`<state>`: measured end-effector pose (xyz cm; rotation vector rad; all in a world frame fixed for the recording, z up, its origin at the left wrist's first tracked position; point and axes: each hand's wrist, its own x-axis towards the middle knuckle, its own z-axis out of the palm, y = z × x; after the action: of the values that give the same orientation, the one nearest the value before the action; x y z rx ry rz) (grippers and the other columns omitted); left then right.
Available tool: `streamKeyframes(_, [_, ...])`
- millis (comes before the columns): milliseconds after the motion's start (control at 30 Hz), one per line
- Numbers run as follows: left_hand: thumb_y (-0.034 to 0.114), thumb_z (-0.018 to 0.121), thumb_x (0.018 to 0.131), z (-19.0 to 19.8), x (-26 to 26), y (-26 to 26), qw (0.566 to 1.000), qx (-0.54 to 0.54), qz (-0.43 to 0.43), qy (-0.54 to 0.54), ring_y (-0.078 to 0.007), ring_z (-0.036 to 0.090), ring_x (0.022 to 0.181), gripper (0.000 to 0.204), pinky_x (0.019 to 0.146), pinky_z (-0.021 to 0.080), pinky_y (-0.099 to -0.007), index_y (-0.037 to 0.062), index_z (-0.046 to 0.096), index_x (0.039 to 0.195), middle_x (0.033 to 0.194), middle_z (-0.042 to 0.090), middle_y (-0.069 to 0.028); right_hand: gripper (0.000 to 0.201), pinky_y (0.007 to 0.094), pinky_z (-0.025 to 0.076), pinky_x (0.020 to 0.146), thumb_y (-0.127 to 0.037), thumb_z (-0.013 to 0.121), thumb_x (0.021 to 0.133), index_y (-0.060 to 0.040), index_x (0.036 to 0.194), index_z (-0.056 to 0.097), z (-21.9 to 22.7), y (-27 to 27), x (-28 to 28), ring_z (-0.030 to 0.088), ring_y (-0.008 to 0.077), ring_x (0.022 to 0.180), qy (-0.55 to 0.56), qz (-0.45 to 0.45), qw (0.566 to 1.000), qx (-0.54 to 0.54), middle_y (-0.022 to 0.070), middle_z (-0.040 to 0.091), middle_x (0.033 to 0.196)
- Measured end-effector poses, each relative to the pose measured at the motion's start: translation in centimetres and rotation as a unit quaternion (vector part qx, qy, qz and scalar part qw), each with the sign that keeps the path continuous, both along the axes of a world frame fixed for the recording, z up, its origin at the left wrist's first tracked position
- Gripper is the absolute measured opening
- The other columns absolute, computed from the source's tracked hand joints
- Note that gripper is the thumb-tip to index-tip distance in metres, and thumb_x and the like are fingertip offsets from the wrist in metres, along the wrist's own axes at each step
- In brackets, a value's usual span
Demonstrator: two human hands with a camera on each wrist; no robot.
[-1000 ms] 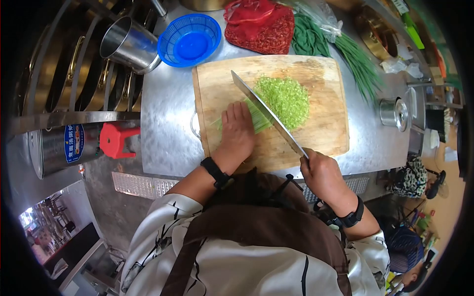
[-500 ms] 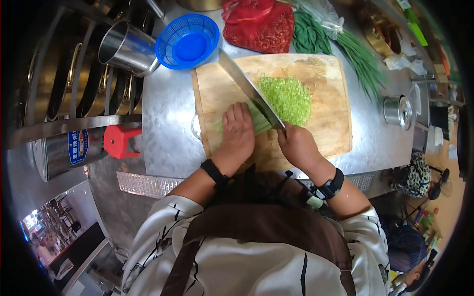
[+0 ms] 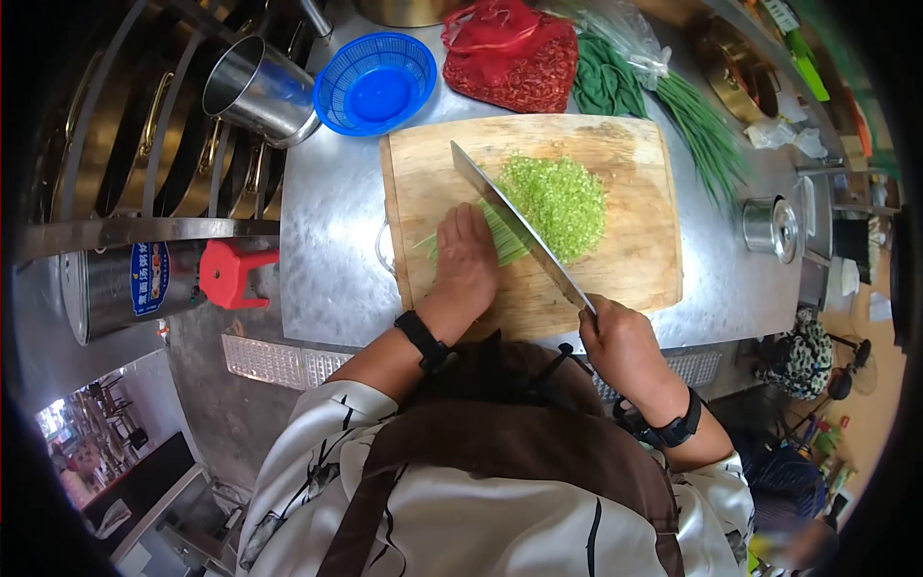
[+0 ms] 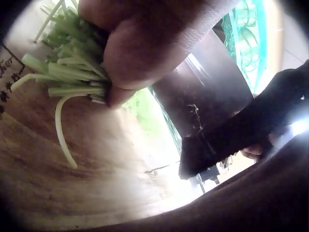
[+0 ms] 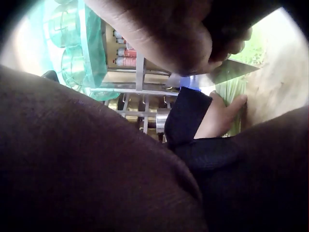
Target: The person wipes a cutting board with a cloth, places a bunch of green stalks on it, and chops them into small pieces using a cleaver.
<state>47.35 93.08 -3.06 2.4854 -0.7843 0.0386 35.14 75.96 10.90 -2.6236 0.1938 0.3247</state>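
Observation:
On the wooden cutting board (image 3: 635, 274) my left hand (image 3: 466, 260) holds down a bunch of thin green stalks (image 3: 508, 240), fingers pointing away from me. Their cut ends (image 4: 67, 72) stick out beside the thumb in the left wrist view. The right hand (image 3: 625, 351) grips the handle of a broad knife (image 3: 524, 231), its blade slanting up-left between the left fingers and the chopped green pieces (image 3: 567, 207). The right wrist view shows part of that blade (image 5: 236, 71) close to the left hand, while curled right fingers hide most of the handle.
Behind the board are a blue basket (image 3: 375, 87), a red mesh bag (image 3: 510, 58), green cloth (image 3: 608, 82) and long green stems (image 3: 702, 130). A metal canister (image 3: 769, 229) stands right; a tall steel pot (image 3: 260, 91) is left. A red stool (image 3: 231, 274) sits on the floor.
The right hand slid the knife forward and left, then drew it back toward me and to the right. My left hand stayed on the stalks throughout.

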Motion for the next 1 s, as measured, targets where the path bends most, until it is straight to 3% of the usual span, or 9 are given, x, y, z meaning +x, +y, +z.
streamKeyframes(100, [0.015, 0.064, 0.076, -0.4, 0.1, 0.1, 1.0, 0.018, -0.003, -0.009, -0.0413, 0.041, 0.12, 0.065, 0.104, 0.033, -0.0489, -0.0152, 0.04, 0.128, 0.126, 0.043, -0.0267, 0.013, 0.0489, 0.051, 0.059, -0.012, 0.059, 0.09, 0.0009, 0.087, 0.058, 0.5, 0.3, 0.2, 0.062, 0.0419, 0.064, -0.005, 0.002, 1.0, -0.008, 0.0217, 0.062, 0.071])
streamKeyframes(167, [0.021, 0.082, 0.066, -1.1, -0.1, 0.2, 0.999, 0.03, -0.001, -0.011, -0.0431, 0.038, 0.125, 0.091, 0.107, 0.031, -0.0508, -0.0134, 0.033, 0.134, 0.132, 0.039, -0.0265, 0.012, 0.0491, 0.051, 0.059, -0.011, 0.058, 0.09, 0.001, 0.09, 0.059, 1.2, 0.4, 0.4, 0.062, 0.0416, 0.064, 0.012, -0.004, 1.0, -0.018, 0.022, 0.063, 0.073])
streamKeyframes(267, [0.023, 0.082, 0.066, -1.0, 0.1, 0.0, 0.998, 0.055, -0.004, 0.01, -0.0434, 0.037, 0.126, 0.092, 0.107, 0.031, -0.0509, -0.0136, 0.033, 0.134, 0.132, 0.039, -0.0268, 0.012, 0.0491, 0.051, 0.059, -0.011, 0.058, 0.089, 0.0008, 0.094, 0.059, 0.6, 0.0, 0.5, 0.063, 0.0414, 0.065, 0.016, 0.01, 1.0, -0.005, 0.022, 0.063, 0.073])
streamKeyframes(500, [0.022, 0.081, 0.066, 0.3, 0.4, -0.1, 0.998, 0.046, -0.006, 0.047, -0.0437, 0.038, 0.125, 0.091, 0.107, 0.03, -0.0513, -0.0151, 0.034, 0.134, 0.133, 0.039, -0.0278, 0.012, 0.0492, 0.051, 0.059, -0.009, 0.058, 0.088, 0.0006, 0.095, 0.059, 0.3, 0.1, 1.9, 0.063, 0.0416, 0.065, 0.04, 0.009, 0.999, -0.005, 0.0227, 0.063, 0.074])
streamKeyframes(600, [0.018, 0.079, 0.068, 0.1, 0.4, -0.1, 0.998, 0.058, -0.018, 0.015, -0.0435, 0.038, 0.125, 0.087, 0.108, 0.031, -0.05, -0.0159, 0.034, 0.133, 0.133, 0.039, -0.0283, 0.01, 0.0496, 0.051, 0.059, -0.009, 0.058, 0.089, 0.0008, 0.091, 0.058, -2.3, 0.0, 3.1, 0.062, 0.042, 0.065, 0.043, 0.009, 0.999, 0.017, 0.0234, 0.062, 0.072])
streamKeyframes(700, [0.012, 0.076, 0.068, -0.3, 0.5, -0.4, 0.995, 0.1, -0.002, -0.031, -0.0435, 0.039, 0.125, 0.083, 0.108, 0.031, -0.0486, -0.0159, 0.034, 0.134, 0.133, 0.04, -0.0289, 0.011, 0.0502, 0.05, 0.059, -0.009, 0.057, 0.089, 0.0011, 0.086, 0.058, -5.4, 0.1, 5.2, 0.061, 0.0426, 0.064, -0.023, 0.022, 0.999, 0.036, 0.0243, 0.061, 0.069])
streamKeyframes(767, [0.005, 0.053, 0.077, 0.1, 0.4, -0.3, 0.997, 0.079, -0.002, -0.011, -0.0401, 0.041, 0.124, 0.059, 0.107, 0.032, -0.0471, -0.0174, 0.042, 0.13, 0.129, 0.046, -0.0267, 0.012, 0.0505, 0.05, 0.059, -0.01, 0.057, 0.09, 0.0014, 0.084, 0.058, -5.8, 0.3, 6.1, 0.061, 0.0432, 0.063, -0.029, 0.003, 0.998, 0.05, 0.0251, 0.061, 0.068])
streamKeyframes(867, [0.007, 0.057, 0.076, 0.9, 0.5, -0.2, 0.997, 0.073, -0.009, 0.032, -0.041, 0.04, 0.125, 0.063, 0.109, 0.03, -0.0487, -0.0175, 0.04, 0.131, 0.13, 0.044, -0.0277, 0.017, 0.0504, 0.049, 0.061, -0.013, 0.06, 0.09, 0.0038, 0.089, 0.059, -6.4, 0.0, 4.9, 0.061, 0.0456, 0.067, -0.035, -0.032, 0.997, 0.055, 0.027, 0.061, 0.071])
streamKeyframes(1000, [0.012, 0.063, 0.073, 1.3, 0.3, 0.2, 0.997, 0.078, -0.002, 0.01, -0.0419, 0.039, 0.125, 0.071, 0.111, 0.026, -0.0504, -0.0175, 0.038, 0.133, 0.131, 0.042, -0.029, 0.013, 0.0502, 0.051, 0.059, -0.012, 0.059, 0.09, 0.0011, 0.091, 0.059, -5.3, -0.4, 2.6, 0.062, 0.043, 0.064, -0.094, -0.024, 0.994, 0.054, 0.0244, 0.062, 0.07])
